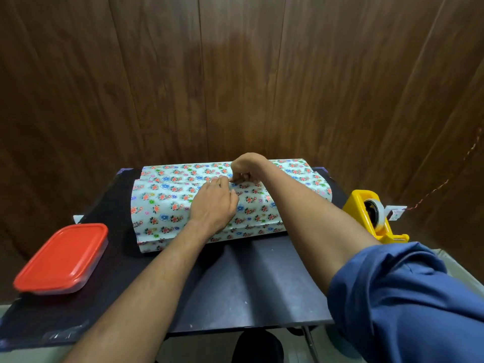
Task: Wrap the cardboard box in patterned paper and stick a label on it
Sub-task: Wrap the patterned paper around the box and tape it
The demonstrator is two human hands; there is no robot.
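Two hands meet atop the paper-wrapped box lying mid-bench: left hand presses the seam with fingers lightly curled, right hand pinches the paper edge just behind.

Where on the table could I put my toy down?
The biggest bare patch of the dark table is at the near edge, between the two forearms. A smaller one lies between the red-lidded container and the wrapped box. By the yellow tape dispenser it is crowded.
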